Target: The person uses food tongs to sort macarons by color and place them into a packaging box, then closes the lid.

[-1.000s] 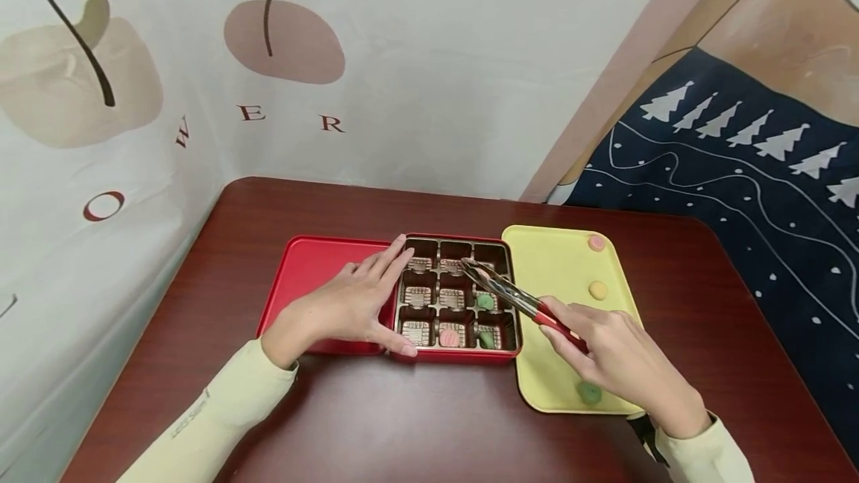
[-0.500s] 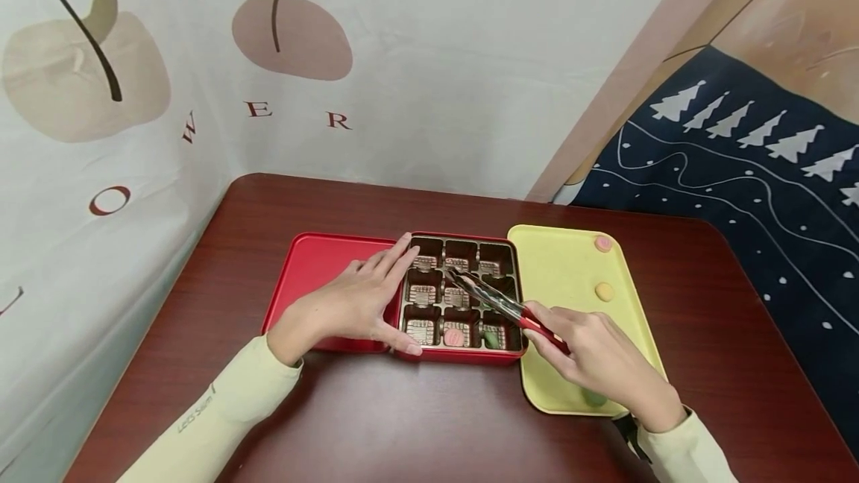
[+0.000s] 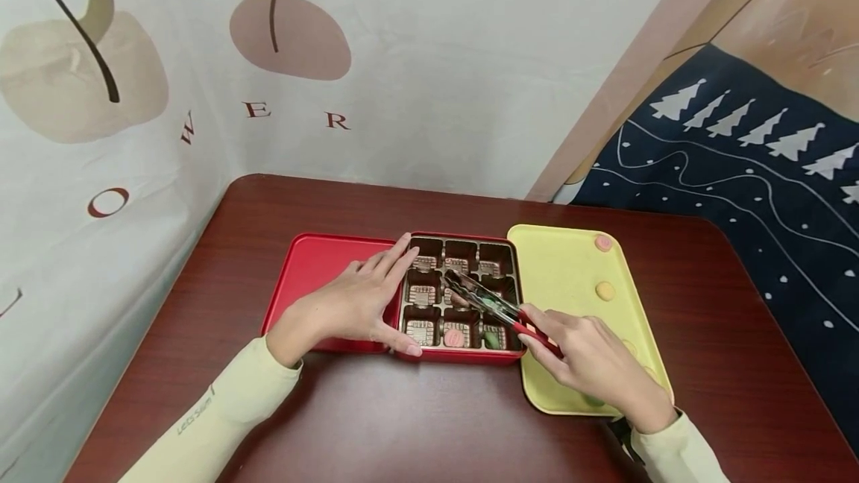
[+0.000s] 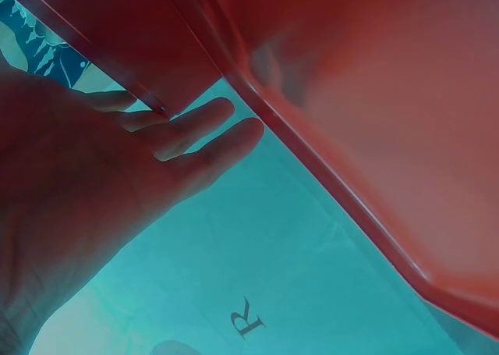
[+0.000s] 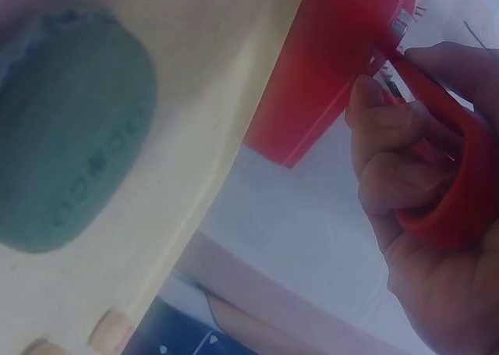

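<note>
My right hand [image 3: 593,356] grips red-handled metal tongs [image 3: 493,304], whose tips reach into the middle compartment of the red box [image 3: 463,355]. A pinkish piece [image 3: 459,300] shows there, partly hidden beneath the tongs. In the right wrist view, the fingers curl around the red handle loop [image 5: 460,214]. My left hand [image 3: 349,304] rests along the box's left edge, fingers spread, thumb at the front corner. In the front row lie a pink round piece [image 3: 454,338] and a green piece [image 3: 492,339]. Another green piece shows between the tong arms in the middle right compartment.
A yellow tray [image 3: 557,259] right of the box bears a pink piece [image 3: 603,243], a yellow piece [image 3: 605,290] and others partly hidden by the right hand. Close in the right wrist view is a lettered green piece [image 5: 78,129]. Left lies a red lid [image 3: 322,267].
The tongs have moved left and down from the back row to the middle compartment, and their arms now stand wider apart. A pinkish piece now shows there. The left hand stays at the box.
</note>
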{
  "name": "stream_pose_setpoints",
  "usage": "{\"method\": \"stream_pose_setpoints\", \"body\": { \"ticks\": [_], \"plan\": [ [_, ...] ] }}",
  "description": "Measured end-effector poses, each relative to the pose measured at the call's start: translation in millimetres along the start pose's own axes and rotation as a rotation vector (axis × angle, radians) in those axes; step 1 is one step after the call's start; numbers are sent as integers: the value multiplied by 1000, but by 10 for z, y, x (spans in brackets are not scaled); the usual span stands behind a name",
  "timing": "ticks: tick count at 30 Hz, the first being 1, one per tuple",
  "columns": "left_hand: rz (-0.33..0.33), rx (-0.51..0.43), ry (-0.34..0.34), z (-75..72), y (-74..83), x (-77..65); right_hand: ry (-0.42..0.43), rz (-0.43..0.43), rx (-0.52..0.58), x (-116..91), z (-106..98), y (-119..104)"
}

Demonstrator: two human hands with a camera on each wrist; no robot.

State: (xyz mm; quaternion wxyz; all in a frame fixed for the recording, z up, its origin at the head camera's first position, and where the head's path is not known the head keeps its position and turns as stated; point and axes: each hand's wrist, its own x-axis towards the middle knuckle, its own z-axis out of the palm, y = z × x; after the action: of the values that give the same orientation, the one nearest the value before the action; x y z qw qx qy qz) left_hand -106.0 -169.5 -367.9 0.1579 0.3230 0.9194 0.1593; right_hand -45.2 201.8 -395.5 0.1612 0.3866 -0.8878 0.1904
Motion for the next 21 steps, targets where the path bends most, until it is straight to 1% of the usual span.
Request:
{"method": "stream_pose_setpoints", "body": {
  "ticks": [11, 14, 21],
  "plan": [
    [-23, -3, 1, 18, -30, -61, -28, 28, -20, -68, 11, -19],
    [-21, -2, -2, 21, -30, -52, -24, 72, -16, -119, -27, -21],
    [-7, 0, -3, 5, -5, -4, -5, 232, 58, -258, -167, 2]
  ]
}}
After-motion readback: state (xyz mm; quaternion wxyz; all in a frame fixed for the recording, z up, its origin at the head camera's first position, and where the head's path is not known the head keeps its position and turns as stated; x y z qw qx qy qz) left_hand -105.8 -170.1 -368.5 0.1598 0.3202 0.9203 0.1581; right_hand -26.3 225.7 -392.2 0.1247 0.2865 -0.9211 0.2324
